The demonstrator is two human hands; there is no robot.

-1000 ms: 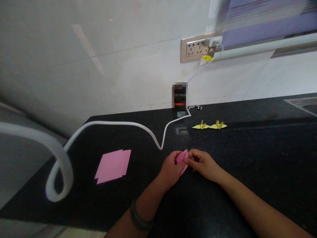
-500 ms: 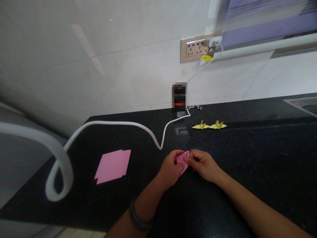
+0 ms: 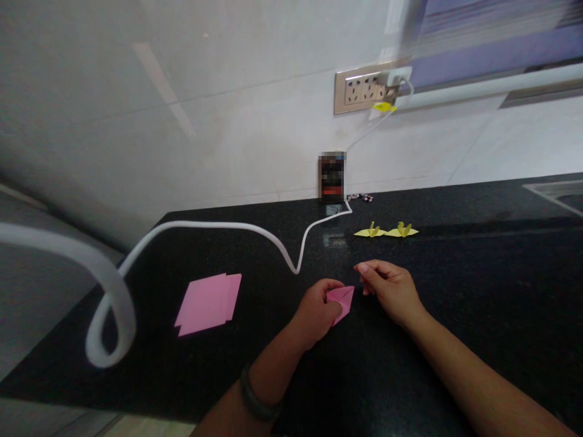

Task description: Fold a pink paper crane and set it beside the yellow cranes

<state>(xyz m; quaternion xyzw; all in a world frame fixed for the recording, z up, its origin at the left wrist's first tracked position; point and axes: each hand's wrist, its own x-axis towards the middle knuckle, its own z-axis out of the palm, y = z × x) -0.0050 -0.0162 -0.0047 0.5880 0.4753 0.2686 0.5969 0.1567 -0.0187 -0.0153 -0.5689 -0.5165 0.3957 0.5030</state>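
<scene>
My left hand [image 3: 319,311] is closed on a folded piece of pink paper [image 3: 345,297], thumb on the near face and fingers behind it. The paper has a pointed upper right corner and crease lines; its left part is hidden by the hand. Just right of the paper, apart from it, my right hand [image 3: 390,288] hovers with thumb and forefinger together and the other fingers curled. Nothing shows between them. Beyond the hands, two yellow paper cranes [image 3: 386,232] sit side by side on the black countertop [image 3: 273,370].
Pink paper sheets [image 3: 207,303] lie at the left. A white cable [image 3: 237,226] loops from the left foreground to a dark upright device [image 3: 332,176] against the wall. Behind are a wall socket [image 3: 359,91] with a plug and, far right, a sink edge [image 3: 546,197].
My right hand has let go of the pink paper and moved a little to the right. The paper stays in my left hand, with more of its right side showing.
</scene>
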